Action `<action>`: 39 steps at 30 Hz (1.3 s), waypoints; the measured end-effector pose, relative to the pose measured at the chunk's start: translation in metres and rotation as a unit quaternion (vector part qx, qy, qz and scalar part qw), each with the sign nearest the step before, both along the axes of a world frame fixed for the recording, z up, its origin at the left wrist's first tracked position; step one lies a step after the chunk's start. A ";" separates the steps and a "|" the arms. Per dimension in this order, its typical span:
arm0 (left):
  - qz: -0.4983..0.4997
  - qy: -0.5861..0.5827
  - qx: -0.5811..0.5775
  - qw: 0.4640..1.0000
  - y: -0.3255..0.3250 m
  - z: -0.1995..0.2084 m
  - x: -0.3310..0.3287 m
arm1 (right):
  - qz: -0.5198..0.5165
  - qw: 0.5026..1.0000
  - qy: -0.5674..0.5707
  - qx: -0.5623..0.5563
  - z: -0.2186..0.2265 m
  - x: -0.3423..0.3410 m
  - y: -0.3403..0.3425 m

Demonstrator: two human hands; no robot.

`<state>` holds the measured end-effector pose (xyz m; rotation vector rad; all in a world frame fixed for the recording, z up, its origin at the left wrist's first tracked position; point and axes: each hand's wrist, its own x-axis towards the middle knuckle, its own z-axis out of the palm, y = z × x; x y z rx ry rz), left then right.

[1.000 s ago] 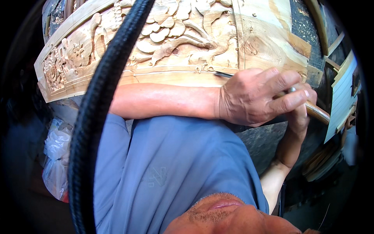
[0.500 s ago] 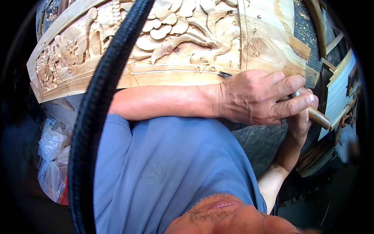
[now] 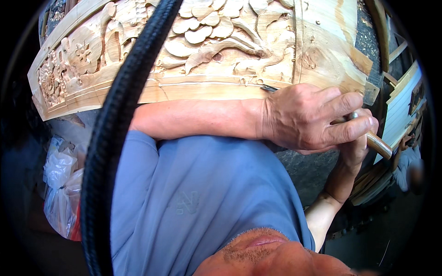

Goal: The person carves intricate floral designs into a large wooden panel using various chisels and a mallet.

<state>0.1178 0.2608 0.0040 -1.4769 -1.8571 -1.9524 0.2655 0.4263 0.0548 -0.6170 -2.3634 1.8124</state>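
Note:
A carving chisel with a dark metal blade [image 3: 268, 88] and a brown wooden handle [image 3: 380, 146] lies slanted across the near edge of a pale carved wooden panel [image 3: 221, 90]. My left hand [image 3: 309, 118], its forearm crossing in front of my chest, is closed over the chisel's middle. Behind it, my right hand [image 3: 357, 149] closes around the handle, partly covered by the left fingers. The blade tip sits at the panel's plain border, beside small curled shavings [image 3: 244, 81]. Relief carving of branches, rounded leaf clusters and flowers fills the panel.
A thick black cord [image 3: 120, 99] hangs across the left of the view. Tied clear plastic bags [image 3: 62, 184] stand at the left. Wooden offcuts and a white slatted board [image 3: 401, 112] lie to the right. Wood chips are scattered on the dark surface beyond the panel.
The panel appears slightly farther right and lower in view. Both hands, still on the chisel, have shifted a little to the right with it.

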 end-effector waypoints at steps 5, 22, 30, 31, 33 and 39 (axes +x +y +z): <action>0.055 -0.009 0.010 0.998 0.001 0.000 -0.002 | 0.010 0.999 -0.005 0.038 0.002 -0.014 -0.010; 0.003 0.051 -0.038 0.998 -0.005 0.005 -0.005 | -0.163 0.973 -0.096 -0.133 0.006 0.006 -0.023; -0.105 0.000 -0.057 0.993 -0.039 -0.001 -0.018 | -0.029 0.994 -0.052 -0.089 0.015 -0.038 -0.042; -0.105 0.001 -0.056 0.993 -0.038 -0.002 -0.017 | -0.045 0.993 -0.057 -0.098 0.014 -0.034 -0.044; -0.094 0.006 -0.060 0.994 -0.039 -0.003 -0.017 | -0.051 0.993 -0.049 -0.094 0.008 -0.031 -0.048; -0.060 -0.003 -0.044 0.997 -0.040 -0.002 -0.019 | 0.081 0.996 -0.033 -0.013 0.011 -0.032 -0.035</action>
